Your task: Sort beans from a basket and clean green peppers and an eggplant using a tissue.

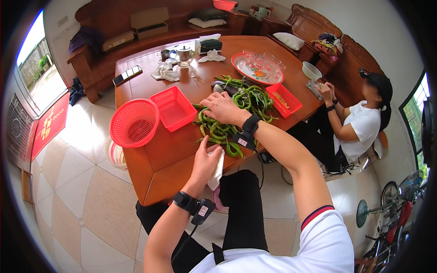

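A heap of long green peppers (218, 128) lies near the table's front edge, with longer green pods (255, 100) behind on its right. My right hand (223, 108) reaches over the heap from the right, fingers bent around a green pepper (197, 106) whose end sticks out to the left. My left hand (205, 160) is at the table edge in front of the heap, closed on a white cloth (216, 172) that hangs down from it. Dark purple eggplants (231, 90) lie just beyond my right hand.
A round red basket (119, 125) and a square red basket (160, 98) stand left of the peppers; a red tray (295, 103) stands right. Behind are a large plate (236, 61) with glasses, a glass pot (184, 57) and a phone (128, 75). Another person (357, 118) sits at right.
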Demonstrator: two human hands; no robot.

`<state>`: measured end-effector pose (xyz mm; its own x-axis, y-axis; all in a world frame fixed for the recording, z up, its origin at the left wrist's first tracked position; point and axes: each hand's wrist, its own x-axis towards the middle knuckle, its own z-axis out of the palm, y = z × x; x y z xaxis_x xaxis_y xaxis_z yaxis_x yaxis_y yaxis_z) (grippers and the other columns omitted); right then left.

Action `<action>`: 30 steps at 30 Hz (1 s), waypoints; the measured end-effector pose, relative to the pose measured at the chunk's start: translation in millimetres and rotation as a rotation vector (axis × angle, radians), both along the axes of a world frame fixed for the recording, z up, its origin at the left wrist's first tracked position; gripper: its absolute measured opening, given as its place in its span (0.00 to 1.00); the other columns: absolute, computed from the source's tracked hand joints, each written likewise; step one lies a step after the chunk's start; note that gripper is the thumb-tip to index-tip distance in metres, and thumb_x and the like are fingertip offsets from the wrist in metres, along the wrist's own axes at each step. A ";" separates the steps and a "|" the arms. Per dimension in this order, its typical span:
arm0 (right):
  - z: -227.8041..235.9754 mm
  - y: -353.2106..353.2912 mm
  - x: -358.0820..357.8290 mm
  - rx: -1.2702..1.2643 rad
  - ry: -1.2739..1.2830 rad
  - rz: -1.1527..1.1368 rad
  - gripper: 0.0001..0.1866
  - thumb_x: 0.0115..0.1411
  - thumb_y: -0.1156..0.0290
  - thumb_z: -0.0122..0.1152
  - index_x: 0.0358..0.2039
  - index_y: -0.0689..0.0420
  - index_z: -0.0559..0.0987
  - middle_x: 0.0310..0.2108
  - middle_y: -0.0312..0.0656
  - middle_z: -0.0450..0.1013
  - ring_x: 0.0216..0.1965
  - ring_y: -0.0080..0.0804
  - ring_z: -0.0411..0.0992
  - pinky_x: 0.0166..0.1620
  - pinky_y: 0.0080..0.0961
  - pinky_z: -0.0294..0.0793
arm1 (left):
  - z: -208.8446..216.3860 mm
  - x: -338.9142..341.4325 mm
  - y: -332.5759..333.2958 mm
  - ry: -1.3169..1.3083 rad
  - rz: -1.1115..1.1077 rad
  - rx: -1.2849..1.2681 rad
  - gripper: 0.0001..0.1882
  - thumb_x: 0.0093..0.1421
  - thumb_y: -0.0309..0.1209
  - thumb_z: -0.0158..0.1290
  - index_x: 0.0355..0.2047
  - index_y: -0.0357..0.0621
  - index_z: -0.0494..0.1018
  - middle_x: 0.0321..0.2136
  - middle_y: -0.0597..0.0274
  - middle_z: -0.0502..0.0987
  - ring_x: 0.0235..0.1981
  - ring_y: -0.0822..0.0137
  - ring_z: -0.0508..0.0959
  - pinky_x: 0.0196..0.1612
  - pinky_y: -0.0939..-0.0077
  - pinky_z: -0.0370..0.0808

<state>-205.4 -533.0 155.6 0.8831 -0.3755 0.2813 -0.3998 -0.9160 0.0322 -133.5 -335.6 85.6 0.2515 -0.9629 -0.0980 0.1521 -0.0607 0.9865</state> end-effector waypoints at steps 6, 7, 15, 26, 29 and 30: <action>25.4 67.9 -46.4 0.029 -0.291 0.087 0.19 0.64 0.57 0.62 0.50 0.54 0.78 0.49 0.43 0.76 0.57 0.43 0.70 0.60 0.40 0.65 | -2.5 4.6 3.1 0.123 0.016 -0.010 0.37 0.68 0.30 0.56 0.72 0.38 0.51 0.50 0.50 0.80 0.42 0.73 0.79 0.38 0.82 0.77; 26.9 83.5 -61.3 0.080 -0.246 0.060 0.21 0.62 0.55 0.64 0.50 0.55 0.78 0.48 0.43 0.76 0.55 0.44 0.71 0.58 0.39 0.67 | -0.4 4.9 8.2 0.126 0.023 -0.009 0.37 0.68 0.30 0.56 0.72 0.38 0.51 0.50 0.50 0.80 0.42 0.73 0.79 0.38 0.82 0.77; -23.5 125.2 -112.4 0.067 -0.124 -0.035 0.23 0.55 0.58 0.70 0.50 0.52 0.79 0.48 0.39 0.74 0.50 0.40 0.70 0.53 0.38 0.72 | 19.4 20.9 74.4 0.173 0.072 0.037 0.29 0.69 0.31 0.54 0.68 0.39 0.59 0.44 0.52 0.83 0.34 0.77 0.78 0.33 0.85 0.73; -19.9 128.2 -62.4 -0.090 -0.270 -0.121 0.19 0.54 0.59 0.71 0.45 0.51 0.81 0.45 0.34 0.75 0.50 0.35 0.69 0.52 0.36 0.66 | 26.3 58.3 160.4 0.238 0.210 0.131 0.19 0.71 0.34 0.52 0.60 0.44 0.69 0.36 0.61 0.82 0.15 0.84 0.68 0.17 0.91 0.62; -37.8 126.4 -44.2 -0.110 -0.264 -0.152 0.15 0.53 0.62 0.72 0.40 0.51 0.82 0.43 0.34 0.75 0.49 0.36 0.69 0.51 0.36 0.66 | 22.1 54.6 172.2 0.208 0.236 0.118 0.18 0.70 0.33 0.53 0.58 0.43 0.71 0.36 0.62 0.82 0.16 0.84 0.69 0.18 0.91 0.64; -39.4 128.8 -37.9 -0.111 -0.247 -0.184 0.14 0.52 0.62 0.73 0.38 0.51 0.82 0.42 0.34 0.75 0.49 0.36 0.69 0.51 0.36 0.66 | 22.1 52.6 174.9 0.201 0.247 0.110 0.17 0.70 0.33 0.53 0.57 0.42 0.72 0.36 0.62 0.82 0.17 0.84 0.70 0.18 0.91 0.65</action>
<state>-243.3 -404.2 116.2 0.7031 -0.4775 0.5269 -0.5667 -0.8239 0.0096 -80.9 -160.7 107.6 0.4407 -0.8563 -0.2692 0.3662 -0.1023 0.9249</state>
